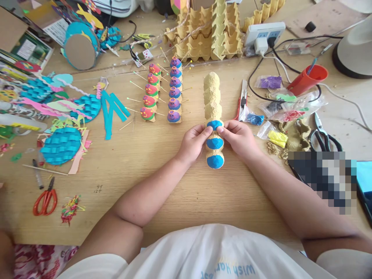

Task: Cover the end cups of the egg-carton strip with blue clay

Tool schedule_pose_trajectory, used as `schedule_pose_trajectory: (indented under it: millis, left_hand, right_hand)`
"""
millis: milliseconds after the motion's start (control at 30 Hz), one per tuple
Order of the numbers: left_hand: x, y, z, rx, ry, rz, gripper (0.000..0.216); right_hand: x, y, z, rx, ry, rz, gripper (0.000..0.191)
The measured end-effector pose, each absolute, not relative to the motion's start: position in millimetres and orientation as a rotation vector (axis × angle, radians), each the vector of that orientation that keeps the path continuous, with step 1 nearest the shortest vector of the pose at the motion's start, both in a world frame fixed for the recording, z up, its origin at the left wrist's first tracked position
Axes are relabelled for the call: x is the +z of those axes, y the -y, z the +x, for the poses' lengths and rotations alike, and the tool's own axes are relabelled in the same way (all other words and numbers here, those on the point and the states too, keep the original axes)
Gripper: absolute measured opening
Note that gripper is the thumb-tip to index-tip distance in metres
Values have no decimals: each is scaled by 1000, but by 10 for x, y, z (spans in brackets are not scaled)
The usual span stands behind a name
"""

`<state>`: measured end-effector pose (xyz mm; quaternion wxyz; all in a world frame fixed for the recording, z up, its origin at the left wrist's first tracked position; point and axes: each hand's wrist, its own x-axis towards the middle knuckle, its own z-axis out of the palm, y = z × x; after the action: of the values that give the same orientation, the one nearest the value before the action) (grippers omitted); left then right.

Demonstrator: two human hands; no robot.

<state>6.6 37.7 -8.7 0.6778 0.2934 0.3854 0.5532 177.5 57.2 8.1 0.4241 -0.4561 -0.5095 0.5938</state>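
Note:
Upright in front of me is a strip of egg carton (213,101), its bumps running away from my body. Blue clay patches (215,161) cover the fronts of its three nearest bumps; the farther bumps are bare tan. My left hand (192,144) grips the strip from the left, and my right hand (241,137) from the right. Both thumbs press on the farthest blue patch, while most of the other fingers are hidden. Left of the strip stand two finished caterpillars, one red and green (150,90), the other purple and blue (174,93), with pins sticking out.
To the right lie a utility knife (243,99), bagged blue clay (255,119), yellow clay (277,138), black-handled scissors (326,139) and a tipped red cup (308,79). Egg trays (207,35) and a power strip (265,33) sit behind. Blue paper crafts (61,145) and red scissors (45,201) are left.

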Motion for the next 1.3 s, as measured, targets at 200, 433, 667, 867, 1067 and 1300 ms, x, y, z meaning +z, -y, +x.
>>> schedule_pose_trajectory:
  millis: [200,433,667,867,1067,1300]
  left_hand:
    - [-28,-371,72,1204,-864,615,49]
    - [-69,-367,62,1192,-874,707,59]
    - [-156,-333,44,1206,-931,832,55]
    - [-127,-353,47,1219,-913,782,59]
    - [-27,-355,68,1196,-852,670,59]
    - [33,-354,63,1174,-764,513,45]
  right_hand:
    - [94,-586,1769,1575,1202,-1084,70]
    - [117,-575,1758,1588,1157,-1083,79]
    - [124,-555,1731,1511,1182,-1165,79]
    - [114,-562,1743,1578,1150,-1061,81]
    - [139,-541,1719,1534,1170,-1124,78]
    - [136,-545,1740,1625,1132,-1016,78]
